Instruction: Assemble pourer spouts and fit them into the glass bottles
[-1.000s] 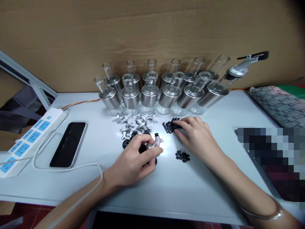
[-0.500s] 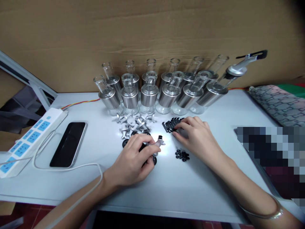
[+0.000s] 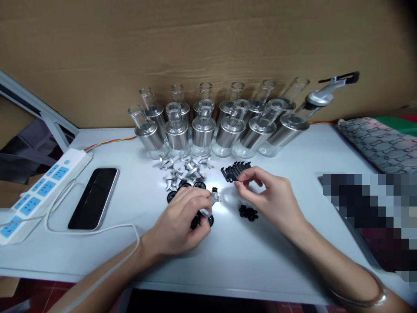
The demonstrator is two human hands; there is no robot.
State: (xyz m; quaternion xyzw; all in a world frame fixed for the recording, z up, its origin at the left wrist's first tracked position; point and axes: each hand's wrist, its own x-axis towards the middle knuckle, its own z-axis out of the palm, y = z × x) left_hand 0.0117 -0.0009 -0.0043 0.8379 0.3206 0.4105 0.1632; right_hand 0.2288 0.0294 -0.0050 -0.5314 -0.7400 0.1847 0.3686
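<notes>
My left hand (image 3: 185, 213) is closed round a silver pourer spout (image 3: 206, 212), whose narrow end carries a black tip (image 3: 214, 190) pointing up. Several black ring-shaped caps (image 3: 200, 186) lie beneath and behind that hand. My right hand (image 3: 267, 191) is pinched at thumb and forefinger, with a small dark sliver just showing at the fingertips. Right beside those fingertips is a row of black levers (image 3: 233, 171). Below the right hand sits a cluster of small black tips (image 3: 248, 213). More silver spouts (image 3: 185, 168) are heaped beyond my left hand.
Two rows of glass bottles with steel sleeves (image 3: 203, 130) stand along the back; the rightmost wears a fitted pourer (image 3: 321, 96). At left are a phone (image 3: 93, 198), a power strip (image 3: 45, 189) and a white cable (image 3: 94, 232). A patterned cloth item (image 3: 384, 141) lies at right.
My right hand has drawn back slightly toward me from the black levers, its fingers still pinched. My left hand has tilted the spout, its black tip shifting a little left.
</notes>
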